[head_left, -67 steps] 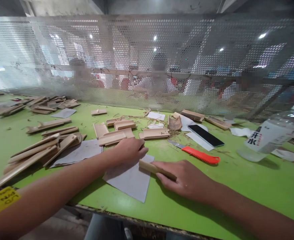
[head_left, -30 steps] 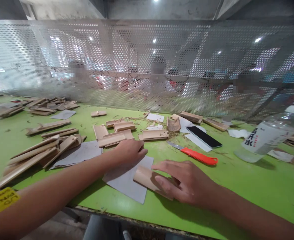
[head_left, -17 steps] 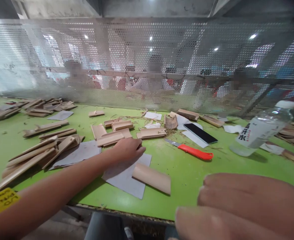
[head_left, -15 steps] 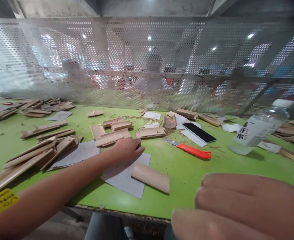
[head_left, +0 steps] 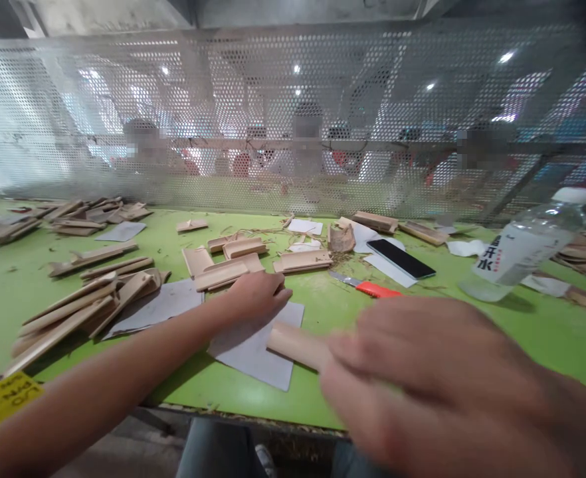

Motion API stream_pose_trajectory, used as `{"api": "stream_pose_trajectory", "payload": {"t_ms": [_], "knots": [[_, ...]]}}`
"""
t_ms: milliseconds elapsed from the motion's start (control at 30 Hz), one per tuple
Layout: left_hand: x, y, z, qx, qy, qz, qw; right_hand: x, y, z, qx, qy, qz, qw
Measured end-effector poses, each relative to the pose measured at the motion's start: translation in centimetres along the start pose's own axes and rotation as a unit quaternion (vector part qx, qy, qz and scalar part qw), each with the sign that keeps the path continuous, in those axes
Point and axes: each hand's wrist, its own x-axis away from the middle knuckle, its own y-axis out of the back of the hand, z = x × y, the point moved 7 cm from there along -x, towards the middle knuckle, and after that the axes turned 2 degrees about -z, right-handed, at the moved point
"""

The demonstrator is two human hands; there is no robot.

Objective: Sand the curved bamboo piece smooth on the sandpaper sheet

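Observation:
My left hand (head_left: 258,295) lies over the top edge of a white paper sheet (head_left: 258,362), beside split bamboo pieces (head_left: 223,274). Its fingers are curled under, and what they may hold is hidden. A curved bamboo piece (head_left: 295,345) rests partly on that sheet, outer side up. My right hand (head_left: 422,372), smeared by motion, covers the right end of this piece; whether it grips it cannot be told. Behind that hand lies a utility knife (head_left: 373,289) with a red-orange handle and exposed blade, its handle end hidden.
More bamboo pieces lie in a heap (head_left: 74,309) at left. A black phone (head_left: 401,259), a clear water bottle (head_left: 527,249) and paper scraps stand at right. A perforated metal screen (head_left: 273,79) closes the green table's (head_left: 173,385) back; people sit behind it.
My right hand has moved left and up from the lower right, over the bamboo piece's right end and part of the knife handle. My left hand has stayed in place; the view shifted slightly.

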Motion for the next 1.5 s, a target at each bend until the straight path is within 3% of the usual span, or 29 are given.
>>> {"api": "stream_pose_trajectory", "payload": {"t_ms": [100, 433, 500, 667, 833, 1033, 1300, 1500], "knots": [[0.0, -0.2, 0.1, 0.004, -0.001, -0.014, 1.0, -1.1, -0.7, -0.7, 0.076, 0.072, 0.014, 0.994], [-0.3, -0.2, 0.4, -0.019, -0.014, -0.025, 0.999, -0.5, -2.0, -2.1, 0.072, 0.055, 0.012, 0.996], [-0.2, -0.1, 0.4, -0.021, -0.014, -0.021, 0.999, -0.4, -3.3, -3.0, 0.063, 0.027, 0.034, 0.997], [-0.2, -0.1, 0.2, -0.029, -0.01, -0.012, 0.999, 1.0, -8.4, -6.6, 0.028, -0.109, 0.177, 0.978], [-0.3, -0.1, 0.2, -0.044, -0.009, -0.009, 0.999, 2.1, -9.5, -8.4, 0.052, -0.205, 0.2, 0.957], [-0.3, -0.2, 0.3, -0.032, -0.001, -0.003, 0.999, 2.4, -9.9, -7.4, -0.007, -0.194, 0.229, 0.954], [-0.5, -0.4, 0.4, -0.042, -0.007, -0.011, 0.999, 2.1, -9.8, -7.5, 0.08, -0.166, 0.229, 0.956], [-0.3, 0.0, 0.0, -0.046, 0.009, -0.009, 0.999, 2.4, -10.5, -6.2, 0.038, -0.135, 0.262, 0.955]]}}
